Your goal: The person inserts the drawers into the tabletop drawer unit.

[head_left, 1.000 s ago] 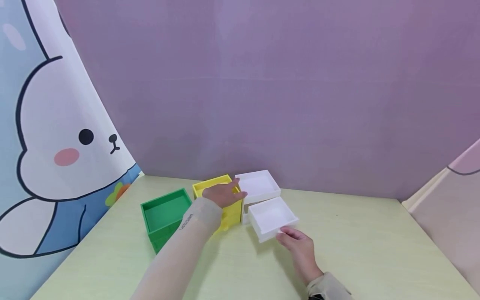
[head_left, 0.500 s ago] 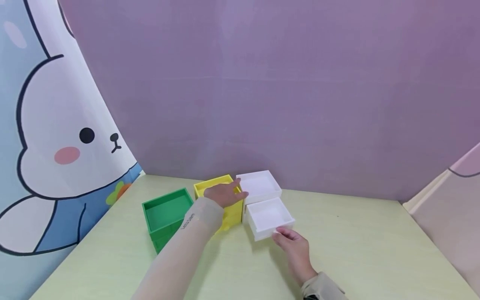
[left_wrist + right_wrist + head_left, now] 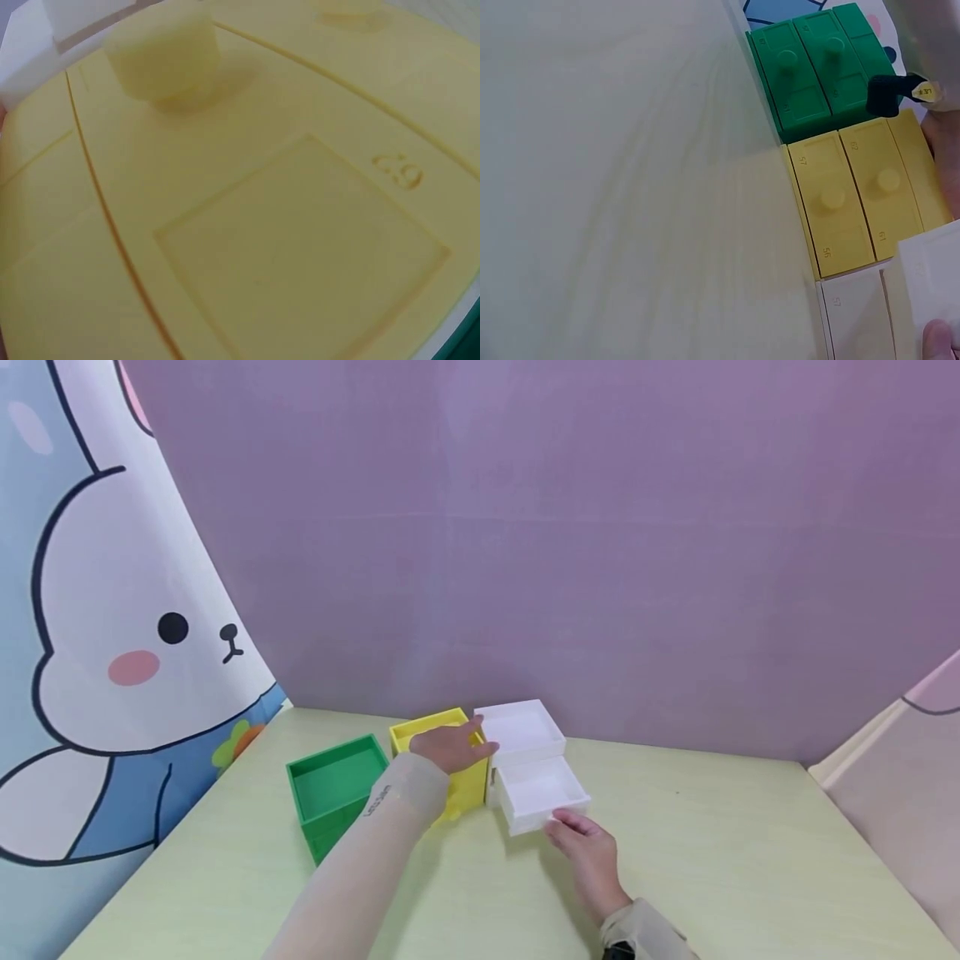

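Note:
In the head view, my right hand (image 3: 588, 864) pinches the front of a small white drawer (image 3: 542, 783), with the thumb (image 3: 936, 341) on its front face in the right wrist view. The drawer juts forward, slightly tilted, from under the open-topped upper part of a white drawer cabinet (image 3: 520, 729). My left hand (image 3: 446, 748) rests across a yellow drawer cabinet (image 3: 468, 787), its spread fingertips at the white cabinet's left edge. Up close in the left wrist view are a yellow drawer front (image 3: 300, 247) and its round knob (image 3: 161, 56).
A green drawer cabinet (image 3: 337, 781) stands left of the yellow one, partly behind my left forearm. All three sit on a pale yellow-green table (image 3: 712, 860), before a purple backdrop (image 3: 525, 543). A rabbit-printed cloth (image 3: 112, 610) hangs at the left.
My right hand has moved the white drawer a little left and back towards the white cabinet. The drawer lines up more closely with it, and the gap beneath the upper part has narrowed.

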Demonstrator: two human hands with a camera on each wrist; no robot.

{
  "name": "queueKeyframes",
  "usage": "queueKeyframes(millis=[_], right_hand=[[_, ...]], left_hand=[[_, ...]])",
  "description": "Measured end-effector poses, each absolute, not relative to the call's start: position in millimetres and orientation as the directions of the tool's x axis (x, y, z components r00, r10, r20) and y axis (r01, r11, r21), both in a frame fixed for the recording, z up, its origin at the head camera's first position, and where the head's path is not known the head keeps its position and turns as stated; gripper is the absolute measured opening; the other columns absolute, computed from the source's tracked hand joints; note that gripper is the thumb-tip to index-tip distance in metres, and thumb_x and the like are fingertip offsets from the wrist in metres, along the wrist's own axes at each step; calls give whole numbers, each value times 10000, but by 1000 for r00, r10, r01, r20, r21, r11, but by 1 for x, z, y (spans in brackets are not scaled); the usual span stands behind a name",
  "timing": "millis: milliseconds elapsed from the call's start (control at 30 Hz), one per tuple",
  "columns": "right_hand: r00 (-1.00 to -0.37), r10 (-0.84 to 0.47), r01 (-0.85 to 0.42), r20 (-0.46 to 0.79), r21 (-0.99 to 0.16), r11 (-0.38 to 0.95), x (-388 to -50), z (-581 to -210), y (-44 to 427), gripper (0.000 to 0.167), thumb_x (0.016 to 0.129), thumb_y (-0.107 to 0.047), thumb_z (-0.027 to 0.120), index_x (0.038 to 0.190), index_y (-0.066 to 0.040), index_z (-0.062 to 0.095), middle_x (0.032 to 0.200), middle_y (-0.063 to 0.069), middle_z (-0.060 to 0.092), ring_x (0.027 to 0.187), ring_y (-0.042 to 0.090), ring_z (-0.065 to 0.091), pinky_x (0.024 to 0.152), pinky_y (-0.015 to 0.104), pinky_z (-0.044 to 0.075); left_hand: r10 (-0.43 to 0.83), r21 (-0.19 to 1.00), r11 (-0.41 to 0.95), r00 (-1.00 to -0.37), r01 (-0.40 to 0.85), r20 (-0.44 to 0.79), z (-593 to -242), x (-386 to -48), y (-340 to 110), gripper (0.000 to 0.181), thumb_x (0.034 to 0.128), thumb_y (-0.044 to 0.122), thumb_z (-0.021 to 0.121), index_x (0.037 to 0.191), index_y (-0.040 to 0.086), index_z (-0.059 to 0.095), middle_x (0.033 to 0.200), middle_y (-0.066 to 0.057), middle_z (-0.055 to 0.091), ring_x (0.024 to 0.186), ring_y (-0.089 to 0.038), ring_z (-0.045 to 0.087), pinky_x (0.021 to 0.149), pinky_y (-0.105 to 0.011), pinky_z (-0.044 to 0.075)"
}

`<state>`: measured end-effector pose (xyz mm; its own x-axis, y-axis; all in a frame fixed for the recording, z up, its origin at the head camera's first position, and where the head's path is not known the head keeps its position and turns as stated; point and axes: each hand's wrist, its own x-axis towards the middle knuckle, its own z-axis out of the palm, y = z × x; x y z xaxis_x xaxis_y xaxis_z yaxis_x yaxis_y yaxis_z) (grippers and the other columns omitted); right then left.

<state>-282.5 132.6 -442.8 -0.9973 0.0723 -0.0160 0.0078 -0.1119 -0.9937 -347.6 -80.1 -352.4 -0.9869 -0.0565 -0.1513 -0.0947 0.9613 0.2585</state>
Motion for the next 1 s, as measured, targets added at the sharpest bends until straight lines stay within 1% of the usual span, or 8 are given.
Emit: queueKeyframes(millis=[133, 233, 467, 567, 667, 833, 900, 1000], right_hand=[[-997, 78, 2, -12, -991, -133, -285, -442, 132, 187, 806, 54, 680, 987, 101, 663, 826, 2, 674, 719, 77, 639, 714, 213, 525], [-996, 83, 0, -11, -991, -134, -286, -442, 131, 175, 804, 61, 677, 972, 105, 661, 801, -1, 668, 709, 75, 636, 705, 212, 525], [-997, 79, 10, -17, -996, -91, -286, -442, 131, 152, 783, 60, 683, 928, 100, 667, 760, 6, 668, 692, 80, 630, 687, 209, 523], [-998, 68, 11, -16, -998, -65, -287, -442, 133, 145, 787, 57, 674, 924, 101, 667, 761, 19, 675, 689, 81, 627, 679, 206, 521], [-998, 60, 14, -17, -999, -50, -287, -442, 135, 162, 790, 45, 673, 936, 115, 661, 768, 45, 682, 689, 81, 628, 678, 206, 521], [-999, 49, 4, -6, -999, -44, -289, -440, 136, 223, 777, 37, 687, 969, 145, 650, 791, 70, 688, 693, 86, 634, 688, 212, 526], [-999, 43, -2, 0, -999, -39, -289, -438, 136, 236, 772, 41, 687, 976, 152, 646, 795, 69, 689, 693, 91, 634, 690, 214, 528], [-999, 39, -1, 0, -1000, -17, -290, -437, 136, 242, 766, 40, 689, 975, 155, 647, 793, 64, 687, 689, 99, 633, 684, 214, 528]], left_hand=[[-66, 263, 959, -988, -102, -142, -349, -346, -77, 692, 891, 699, 390, 1506, 424, 230, 874, 46, 675, 693, -164, 593, 592, -259, 435], [-67, 263, 960, -988, -101, -138, -346, -345, -75, 687, 893, 694, 393, 1505, 423, 235, 934, 55, 677, 728, -158, 594, 601, -257, 447], [-65, 277, 955, -985, -109, -162, -348, -346, -74, 698, 890, 698, 391, 1508, 427, 210, 768, 51, 634, 618, -167, 581, 583, -252, 431], [-59, 272, 957, -985, -103, -165, -350, -348, -75, 704, 894, 698, 384, 1513, 415, 206, 714, 37, 616, 599, -175, 576, 582, -264, 421], [-56, 265, 959, -986, -97, -160, -352, -350, -76, 704, 895, 697, 382, 1514, 412, 208, 696, 40, 609, 597, -172, 575, 584, -268, 419], [-59, 263, 960, -988, -96, -143, -355, -351, -76, 697, 892, 692, 394, 1509, 417, 224, 707, 52, 614, 602, -167, 578, 590, -266, 426], [-61, 265, 959, -989, -96, -138, -355, -351, -76, 696, 891, 690, 401, 1508, 417, 230, 746, 58, 626, 616, -164, 581, 595, -269, 434], [-66, 271, 957, -988, -101, -137, -355, -351, -76, 698, 886, 695, 406, 1505, 425, 230, 850, 54, 665, 639, -162, 586, 598, -269, 442]])
